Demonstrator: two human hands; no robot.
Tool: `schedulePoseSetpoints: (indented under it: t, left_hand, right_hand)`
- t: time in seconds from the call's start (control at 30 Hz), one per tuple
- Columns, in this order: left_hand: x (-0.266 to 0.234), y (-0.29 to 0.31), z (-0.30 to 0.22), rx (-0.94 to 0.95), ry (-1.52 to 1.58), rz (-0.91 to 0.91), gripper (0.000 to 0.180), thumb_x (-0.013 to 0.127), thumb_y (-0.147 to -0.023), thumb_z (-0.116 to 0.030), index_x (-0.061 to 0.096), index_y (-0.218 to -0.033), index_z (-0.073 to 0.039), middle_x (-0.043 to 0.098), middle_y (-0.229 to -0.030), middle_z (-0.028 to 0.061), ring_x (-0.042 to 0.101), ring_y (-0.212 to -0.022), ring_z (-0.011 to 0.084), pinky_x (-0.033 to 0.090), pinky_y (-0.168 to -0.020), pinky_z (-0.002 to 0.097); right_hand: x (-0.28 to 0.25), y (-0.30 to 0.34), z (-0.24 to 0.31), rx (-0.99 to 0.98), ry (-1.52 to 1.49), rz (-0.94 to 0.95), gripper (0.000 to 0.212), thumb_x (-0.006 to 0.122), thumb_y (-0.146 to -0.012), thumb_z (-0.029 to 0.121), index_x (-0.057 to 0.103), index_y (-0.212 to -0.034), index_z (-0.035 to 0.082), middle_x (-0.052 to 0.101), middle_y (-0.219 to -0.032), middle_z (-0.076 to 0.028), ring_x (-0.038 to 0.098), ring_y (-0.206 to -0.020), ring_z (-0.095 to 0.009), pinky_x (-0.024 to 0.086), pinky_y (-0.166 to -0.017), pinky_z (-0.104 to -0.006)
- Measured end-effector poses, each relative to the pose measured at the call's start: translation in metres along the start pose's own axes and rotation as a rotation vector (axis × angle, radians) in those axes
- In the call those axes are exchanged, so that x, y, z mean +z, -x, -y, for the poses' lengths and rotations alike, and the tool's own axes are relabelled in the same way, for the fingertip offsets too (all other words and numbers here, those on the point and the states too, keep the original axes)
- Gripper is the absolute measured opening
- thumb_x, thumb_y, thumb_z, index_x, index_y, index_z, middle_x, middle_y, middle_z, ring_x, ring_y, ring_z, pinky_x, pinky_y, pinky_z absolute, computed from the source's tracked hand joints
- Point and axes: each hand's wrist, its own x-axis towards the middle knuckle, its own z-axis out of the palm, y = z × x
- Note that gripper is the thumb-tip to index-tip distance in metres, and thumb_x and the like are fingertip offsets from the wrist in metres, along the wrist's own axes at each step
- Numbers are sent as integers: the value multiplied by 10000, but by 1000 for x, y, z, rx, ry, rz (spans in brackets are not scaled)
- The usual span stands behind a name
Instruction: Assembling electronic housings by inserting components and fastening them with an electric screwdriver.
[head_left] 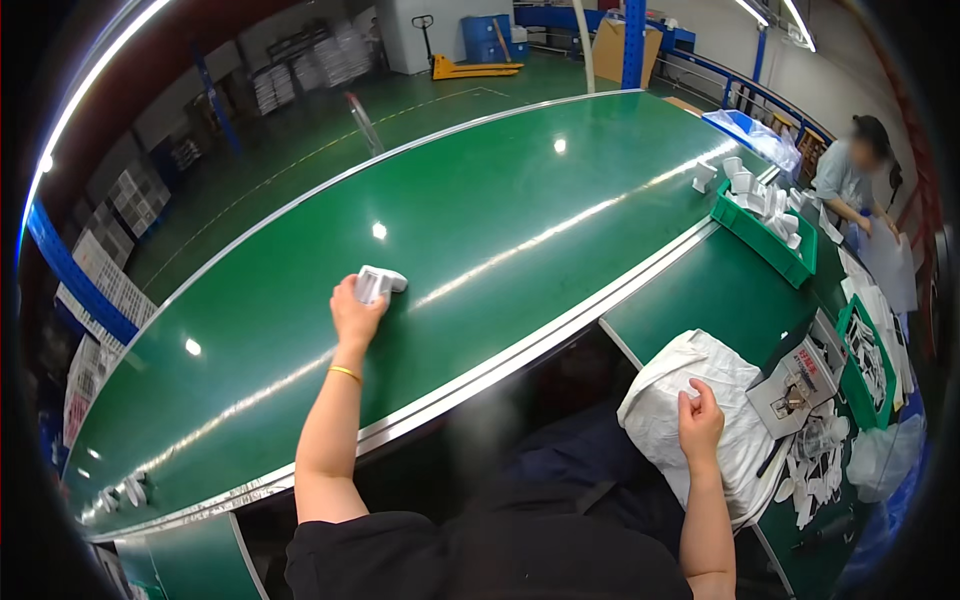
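On the green conveyor belt [480,235], a white moulded plastic part [374,284] with a hollow body and a rounded arm rests under my left hand [355,314]. The fingers of that hand are closed around its near and left sides, and a yellow bangle circles the wrist. My right hand [701,421] hovers above a white cloth [664,384] on the side table, or lightly touches it; which one I cannot tell. Its fingers are loosely curled and a little apart, with nothing visible in them.
A green crate [765,237] heaped with white parts stands at the right. Beyond it a person [850,175] works. A carton [793,388], small pieces [812,475] and another green crate [866,365] lie at right. A metal rail [540,352] edges the belt.
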Motion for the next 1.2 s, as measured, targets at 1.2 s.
schedulePoseSetpoints:
  t: [1.2]
  left_hand:
    - [-572,540,197,-1506,-596,-1152,1127,887,-541,-293,269,-1470,-129,424,-1469,121,481,-1298,329,352,-1120,435]
  right_hand:
    - [54,-39,100,-290,-471,361,298,646,-954,157,625,-1201,-8,532,-782,-25,487,-692,-96,387,-614,-222]
